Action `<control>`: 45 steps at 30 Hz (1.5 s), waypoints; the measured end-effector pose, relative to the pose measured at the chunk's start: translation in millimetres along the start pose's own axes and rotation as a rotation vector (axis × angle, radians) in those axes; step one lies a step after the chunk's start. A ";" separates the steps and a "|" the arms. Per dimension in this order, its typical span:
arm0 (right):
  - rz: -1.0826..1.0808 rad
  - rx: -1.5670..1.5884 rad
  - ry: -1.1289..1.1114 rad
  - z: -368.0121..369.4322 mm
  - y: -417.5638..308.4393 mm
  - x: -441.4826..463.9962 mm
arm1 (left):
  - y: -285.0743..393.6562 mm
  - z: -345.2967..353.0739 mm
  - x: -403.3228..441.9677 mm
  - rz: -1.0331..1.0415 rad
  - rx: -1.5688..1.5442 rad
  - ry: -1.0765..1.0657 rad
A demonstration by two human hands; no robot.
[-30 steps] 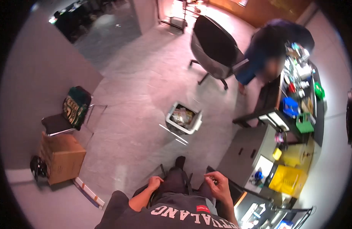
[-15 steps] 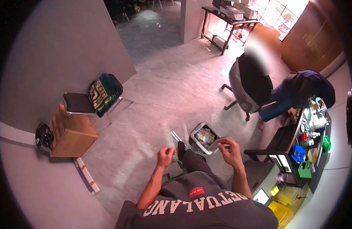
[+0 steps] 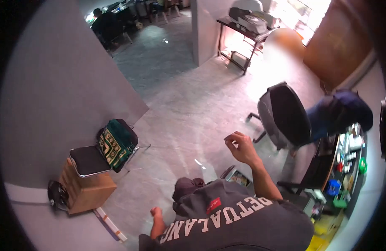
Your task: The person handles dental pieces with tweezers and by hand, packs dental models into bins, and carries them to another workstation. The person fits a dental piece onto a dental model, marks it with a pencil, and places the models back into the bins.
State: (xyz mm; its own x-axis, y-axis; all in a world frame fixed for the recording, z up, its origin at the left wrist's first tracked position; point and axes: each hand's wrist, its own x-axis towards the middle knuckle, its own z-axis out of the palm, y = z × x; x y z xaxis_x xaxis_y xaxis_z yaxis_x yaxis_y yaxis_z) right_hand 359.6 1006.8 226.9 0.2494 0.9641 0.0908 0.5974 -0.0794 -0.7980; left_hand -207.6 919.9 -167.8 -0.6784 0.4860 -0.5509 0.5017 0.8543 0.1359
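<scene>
Grey floor (image 3: 172, 138) surrounds the bin (image 3: 231, 172), view's five o'clock; a careless step could tip it. Right hand (image 3: 242, 149): narrowly open; left hand (image 3: 156, 212): unclear.

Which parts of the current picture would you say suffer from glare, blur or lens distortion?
Head view: the window at upper right is blown out, its glow washing over the nearby floor; a smeared patch hides detail below it; dark, rounded edges and wide-angle bending frame the scene; the right hand reads fairly clearly.

Right hand (image 3: 242, 147) extends forward, fingers (image 3: 234, 136) loosely curled; left hand (image 3: 156, 212) hangs closer in.
</scene>
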 end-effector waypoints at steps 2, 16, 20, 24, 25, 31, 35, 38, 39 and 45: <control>-0.131 -0.039 -0.039 4.2 -1.5 50.6 | -20.1 -19.4 -5.0 -0.171 0.024 -0.009; 0.001 -0.106 0.069 -53.7 66.7 344.0 | 487.1 102.4 83.4 0.738 0.615 -0.273; 0.143 -0.124 0.362 -108.8 116.7 387.3 | 778.0 77.4 76.5 0.614 -0.178 -0.405; 0.310 -0.089 0.470 -162.6 190.6 429.4 | 993.9 63.7 15.3 0.801 -0.532 -0.504; 0.345 -0.053 0.489 -175.3 211.9 442.1 | 1030.9 63.1 -10.1 0.817 -0.545 -0.486; 0.256 -0.127 0.451 -286.3 299.7 566.1 | 1066.3 176.5 -76.8 0.673 -0.374 -0.616; 0.116 -0.167 0.578 -344.0 311.5 670.5 | 992.1 271.4 -101.1 0.747 0.124 -0.208; 0.121 0.001 0.564 -371.5 355.8 742.9 | 978.2 283.3 -135.4 0.522 0.339 -0.392; 0.162 0.035 0.490 -378.1 389.3 767.1 | 982.2 285.6 -143.1 0.475 0.382 -0.425; 0.440 -0.130 0.479 -372.7 595.7 882.9 | 1097.9 313.4 -157.4 0.399 0.423 -0.521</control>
State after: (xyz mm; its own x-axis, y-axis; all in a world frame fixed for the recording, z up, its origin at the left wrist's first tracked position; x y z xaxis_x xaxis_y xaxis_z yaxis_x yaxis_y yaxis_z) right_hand 1219.8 1716.4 53.8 0.7843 0.6183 0.0519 0.4425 -0.4986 -0.7454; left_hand 618.1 1723.7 -190.0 -0.1170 0.5030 -0.8563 0.8876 0.4398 0.1370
